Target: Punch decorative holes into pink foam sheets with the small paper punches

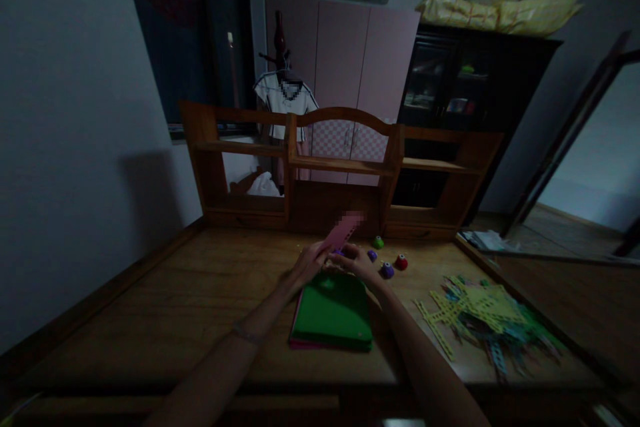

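My left hand (309, 260) and my right hand (356, 259) meet at the far edge of a stack of sheets with a green sheet (333, 310) on top. Both hands pinch a pink sheet (341, 235) that tilts up and away from me. A small purple thing sits between my fingers under the pink sheet; I cannot make it out. Small round punches lie just right of my right hand: a green one (378, 241), two purple ones (372, 255) (387, 270) and a red one (401, 262).
A wooden desk (175, 307) carries a shelf unit (345, 167) along its back. A heap of yellow, green and blue cut paper strips (480, 317) lies at the right. Pink wardrobe and dark cabinet stand behind; a doorway opens at right.
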`<state>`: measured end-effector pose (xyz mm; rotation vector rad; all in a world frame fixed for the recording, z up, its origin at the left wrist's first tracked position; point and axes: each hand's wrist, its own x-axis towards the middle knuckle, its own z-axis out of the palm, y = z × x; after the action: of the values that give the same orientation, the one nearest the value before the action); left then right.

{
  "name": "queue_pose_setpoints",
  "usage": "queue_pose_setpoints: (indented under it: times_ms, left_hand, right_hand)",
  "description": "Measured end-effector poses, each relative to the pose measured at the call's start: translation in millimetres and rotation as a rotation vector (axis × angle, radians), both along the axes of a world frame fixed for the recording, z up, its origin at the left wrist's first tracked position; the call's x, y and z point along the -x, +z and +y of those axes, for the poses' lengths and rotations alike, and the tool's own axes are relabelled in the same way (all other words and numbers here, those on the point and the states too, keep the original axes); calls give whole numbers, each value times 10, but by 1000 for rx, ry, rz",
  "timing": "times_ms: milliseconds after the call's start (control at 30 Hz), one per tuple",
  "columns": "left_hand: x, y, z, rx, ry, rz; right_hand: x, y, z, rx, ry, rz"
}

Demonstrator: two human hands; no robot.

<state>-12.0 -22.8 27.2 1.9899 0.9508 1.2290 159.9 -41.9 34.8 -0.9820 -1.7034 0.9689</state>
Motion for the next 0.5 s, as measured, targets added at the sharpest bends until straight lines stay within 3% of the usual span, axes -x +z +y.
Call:
queue_pose_setpoints:
  times_ms: [300, 500]
  left_hand:
    - [-2, -60, 59, -22, 4, 14]
    - [18, -65, 78, -91, -83, 28]
  right_hand:
    - [86, -46, -12, -38, -39, 49]
    - [80, -64, 24, 8, -25, 88]
